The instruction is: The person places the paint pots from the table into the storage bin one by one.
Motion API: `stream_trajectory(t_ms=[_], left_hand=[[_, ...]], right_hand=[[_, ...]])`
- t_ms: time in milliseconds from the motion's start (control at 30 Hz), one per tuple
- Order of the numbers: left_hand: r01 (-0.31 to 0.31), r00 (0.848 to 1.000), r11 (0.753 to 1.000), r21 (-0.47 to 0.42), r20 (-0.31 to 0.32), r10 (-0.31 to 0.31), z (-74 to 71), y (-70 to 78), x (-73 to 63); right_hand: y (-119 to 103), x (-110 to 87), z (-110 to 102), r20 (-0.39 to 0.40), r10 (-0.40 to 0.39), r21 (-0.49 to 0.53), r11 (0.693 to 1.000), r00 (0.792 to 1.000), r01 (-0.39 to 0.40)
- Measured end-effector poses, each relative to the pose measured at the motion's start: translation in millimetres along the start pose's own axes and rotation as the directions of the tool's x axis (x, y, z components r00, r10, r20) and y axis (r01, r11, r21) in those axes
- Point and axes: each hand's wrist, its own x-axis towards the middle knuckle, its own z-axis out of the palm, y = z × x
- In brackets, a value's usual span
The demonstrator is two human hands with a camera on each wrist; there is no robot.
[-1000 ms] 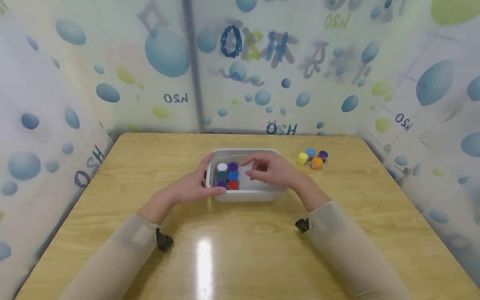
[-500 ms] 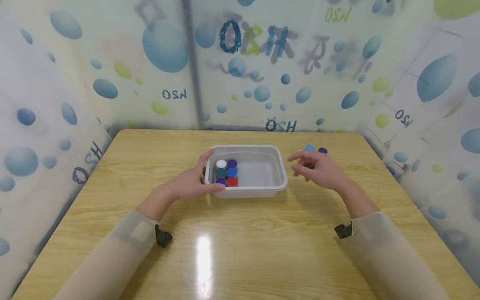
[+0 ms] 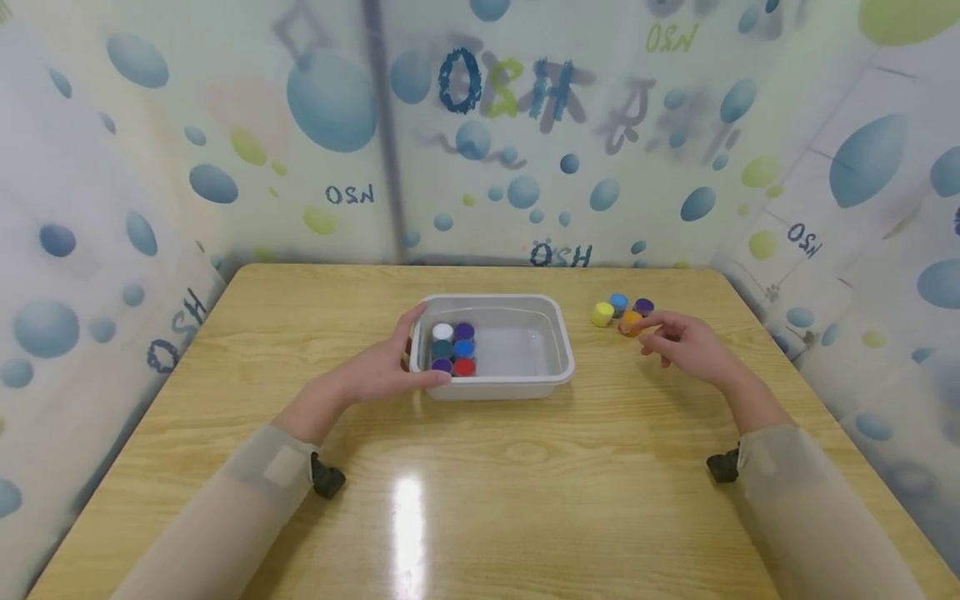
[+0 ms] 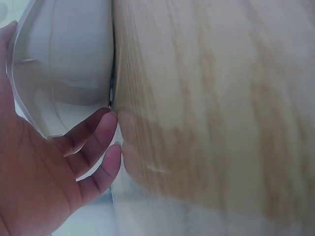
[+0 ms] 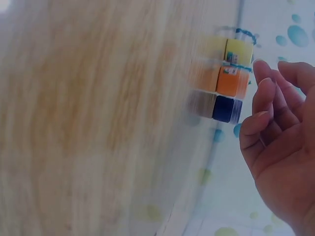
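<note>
A white plastic tub (image 3: 525,382) sits on the table, several small paint pots (image 3: 464,348) with coloured lids grouped in its left half. My left hand (image 3: 378,367) holds the tub's left end, thumb along the front rim and index finger at the back corner. In the left wrist view, the other fingers (image 4: 101,132) curl beside the tub's wall. At the right, my right hand (image 3: 686,346) holds nothing; its fingertips overlap the orange pot (image 3: 630,323) in the head view. Beside that pot stand a yellow pot (image 3: 602,314), a blue pot (image 3: 618,303) and a dark purple pot (image 3: 644,307).
The wooden table (image 3: 517,492) reaches back to a patterned wall (image 3: 480,200), with more patterned walls at both sides. A dark wrist device (image 3: 327,477) shows at the left cuff, and another wrist device (image 3: 723,467) at the right cuff.
My right hand has left the tub and moved right, over to the loose pots. My left hand and the tub stay in place.
</note>
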Motion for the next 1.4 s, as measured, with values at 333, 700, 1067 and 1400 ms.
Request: stream_trajectory(t_ms=[333,700,1067,1400], left_hand=[[0.009,1.000,1.000,0.012,0.005,-0.009,1.0,-0.3,-1.7],[-0.006,1.000,1.000,0.005,-0.001,0.006,0.6,-0.2,-1.2],[0.009,1.000,1.000,0.003,0.003,-0.009,-0.7,3.0,-2.4],[0.000,1.000,1.000,0.017,0.000,0.000,0.1,1.0,-1.9]], right_hand=[[9,17.3,-6,-0.013,0.061,-0.049,0.997,0.998,-0.061],[13,35.6,-1,0.019,0.085,-0.082,0.993,0.996,-0.084],[13,38.6,5,0.008,0.132,-0.116,0.985,0.991,-0.131],[13,32.6,5,0.025,0.121,-0.148,0.982,0.992,-0.116]])
